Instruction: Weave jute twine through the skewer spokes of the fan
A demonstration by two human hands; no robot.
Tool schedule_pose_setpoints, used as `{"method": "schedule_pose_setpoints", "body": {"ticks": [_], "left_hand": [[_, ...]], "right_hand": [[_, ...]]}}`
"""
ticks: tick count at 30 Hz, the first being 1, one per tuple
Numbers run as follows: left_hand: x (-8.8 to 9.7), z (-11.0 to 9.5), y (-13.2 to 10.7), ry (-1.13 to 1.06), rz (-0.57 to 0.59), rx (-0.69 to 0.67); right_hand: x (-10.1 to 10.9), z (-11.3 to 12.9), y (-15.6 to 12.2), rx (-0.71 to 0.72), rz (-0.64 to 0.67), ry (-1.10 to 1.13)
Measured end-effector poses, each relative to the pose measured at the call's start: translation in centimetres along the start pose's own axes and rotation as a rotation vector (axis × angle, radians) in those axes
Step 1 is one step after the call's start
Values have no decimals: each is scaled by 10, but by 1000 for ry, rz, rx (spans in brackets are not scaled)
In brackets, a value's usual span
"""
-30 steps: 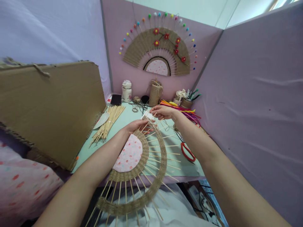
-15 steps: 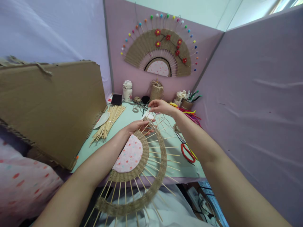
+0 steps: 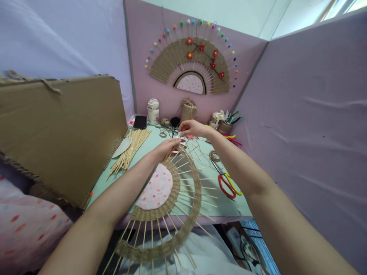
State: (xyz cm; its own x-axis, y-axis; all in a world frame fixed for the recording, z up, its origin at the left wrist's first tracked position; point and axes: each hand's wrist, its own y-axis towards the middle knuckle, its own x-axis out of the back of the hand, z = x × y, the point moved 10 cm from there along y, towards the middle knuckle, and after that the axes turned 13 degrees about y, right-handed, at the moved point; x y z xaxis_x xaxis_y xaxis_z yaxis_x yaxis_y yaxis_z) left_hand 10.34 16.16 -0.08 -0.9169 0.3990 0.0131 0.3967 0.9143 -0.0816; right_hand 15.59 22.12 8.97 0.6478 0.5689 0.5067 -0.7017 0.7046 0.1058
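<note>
A half-round woven fan (image 3: 196, 191) of thin sticks and brown twine lies tilted over the table's front edge and my lap. Pink dotted fabric (image 3: 157, 188) covers its centre, with an inner and an outer woven band around it. My left hand (image 3: 169, 148) grips the fan's far upper end, its fingers partly hidden behind the sticks. Just above that end, my right hand (image 3: 194, 128) is closed in a pinch, and fine twine (image 3: 197, 146) trails beneath its fingers onto the table. The exact hold at the fingertips is too small to see clearly.
Red and yellow-handled scissors (image 3: 227, 184) lie right of the fan. A bundle of sticks (image 3: 130, 151) sits at left beside a cardboard sheet (image 3: 65, 130). Behind stand a white bottle (image 3: 153, 112), a twine spool (image 3: 188, 110) and a pen holder (image 3: 225, 126). A finished fan (image 3: 169, 57) hangs on the wall.
My left hand has shifted slightly up at the fan's end, closer to my right hand. The right hand has moved slightly left, still pinched. The fan stays nearly in place.
</note>
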Motion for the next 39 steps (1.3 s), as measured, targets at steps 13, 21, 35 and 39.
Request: {"method": "schedule_pose_setpoints", "body": {"ticks": [13,21,35,39], "left_hand": [[12,-33,1,377,-411,13],[16,-20,11,388,-360,14],[12,-25,6,249,-301,-49],[11,-24,6,175,-276,-30]], "right_hand": [[-1,25,1,39,-54,-324],[7,34,-17,86,33,-444],[3,-20,-35,-153,-53,132],[-4,-23,-39,-154,-53,377]]}}
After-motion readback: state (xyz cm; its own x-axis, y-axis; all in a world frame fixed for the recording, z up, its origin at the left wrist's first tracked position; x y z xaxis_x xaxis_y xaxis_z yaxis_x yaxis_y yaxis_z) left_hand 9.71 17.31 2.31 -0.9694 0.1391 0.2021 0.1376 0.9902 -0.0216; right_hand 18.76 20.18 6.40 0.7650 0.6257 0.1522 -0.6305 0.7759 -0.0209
